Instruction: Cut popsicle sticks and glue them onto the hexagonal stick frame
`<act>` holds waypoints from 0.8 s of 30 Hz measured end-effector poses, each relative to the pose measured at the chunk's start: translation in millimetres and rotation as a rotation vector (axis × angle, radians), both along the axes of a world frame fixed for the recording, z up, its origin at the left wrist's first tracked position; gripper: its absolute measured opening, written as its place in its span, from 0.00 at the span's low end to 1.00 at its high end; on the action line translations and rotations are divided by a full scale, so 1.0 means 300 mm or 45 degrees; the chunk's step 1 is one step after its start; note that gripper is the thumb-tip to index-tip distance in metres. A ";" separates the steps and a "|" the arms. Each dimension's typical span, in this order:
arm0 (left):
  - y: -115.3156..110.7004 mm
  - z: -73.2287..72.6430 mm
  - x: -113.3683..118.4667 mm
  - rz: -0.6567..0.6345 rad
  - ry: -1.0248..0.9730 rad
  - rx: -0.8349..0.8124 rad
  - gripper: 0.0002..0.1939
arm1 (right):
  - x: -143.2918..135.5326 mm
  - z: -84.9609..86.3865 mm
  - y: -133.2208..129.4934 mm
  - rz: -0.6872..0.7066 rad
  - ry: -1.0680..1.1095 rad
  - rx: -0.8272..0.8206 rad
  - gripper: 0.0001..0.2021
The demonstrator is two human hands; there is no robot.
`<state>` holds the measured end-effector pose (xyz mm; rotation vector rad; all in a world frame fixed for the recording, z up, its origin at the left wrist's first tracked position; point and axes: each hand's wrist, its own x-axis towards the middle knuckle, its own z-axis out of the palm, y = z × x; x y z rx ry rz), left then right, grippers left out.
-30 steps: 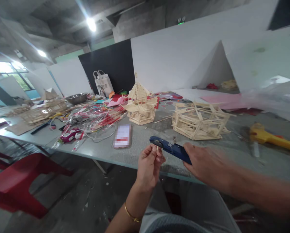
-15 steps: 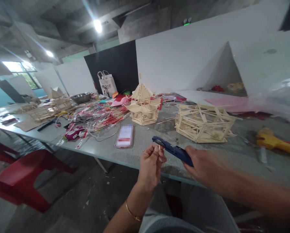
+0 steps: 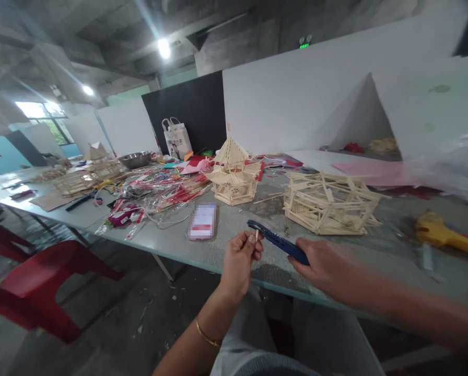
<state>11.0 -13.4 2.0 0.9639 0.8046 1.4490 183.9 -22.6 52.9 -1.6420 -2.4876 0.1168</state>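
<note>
Fingertips of your left hand [image 3: 240, 259] pinched a short stick [image 3: 256, 236] upright, over the table's [image 3: 234, 230] near edge. Just right, your right hand [image 3: 324, 263] was closed round the blue cutter [image 3: 277, 241], its tip beside the stick. You did well to keep the stick steady and square to the blades.

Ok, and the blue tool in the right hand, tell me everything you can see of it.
The blue tool looks like a small hand cutter of dark blue plastic or coated metal, long and narrow, with a rounded nose. The right hand wraps its rear end, hiding the handles. It is held above the table's near edge, tilted, with its nose up and to the left. The nose sits right at the tip of a thin stick pinched in the left hand; actual contact is unclear.
</note>
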 end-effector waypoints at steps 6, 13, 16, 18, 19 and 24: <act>0.001 0.026 -0.021 0.099 0.377 0.075 0.09 | -0.005 -0.005 0.017 -0.113 -0.127 0.040 0.10; -0.009 0.024 -0.068 0.008 0.526 0.134 0.09 | -0.006 0.023 0.037 -0.019 0.022 0.010 0.16; -0.024 0.042 -0.099 0.067 0.456 0.143 0.11 | -0.024 0.037 0.073 -0.107 -0.173 0.038 0.17; -0.032 0.058 -0.115 0.067 0.422 0.148 0.11 | -0.046 0.031 0.113 -0.127 -0.269 0.071 0.21; -0.034 0.064 -0.121 0.056 0.410 0.154 0.11 | -0.060 0.024 0.136 -0.117 -0.278 0.091 0.22; -0.028 0.071 -0.139 0.039 0.389 0.217 0.09 | -0.145 -0.025 0.232 -0.088 -0.251 0.243 0.30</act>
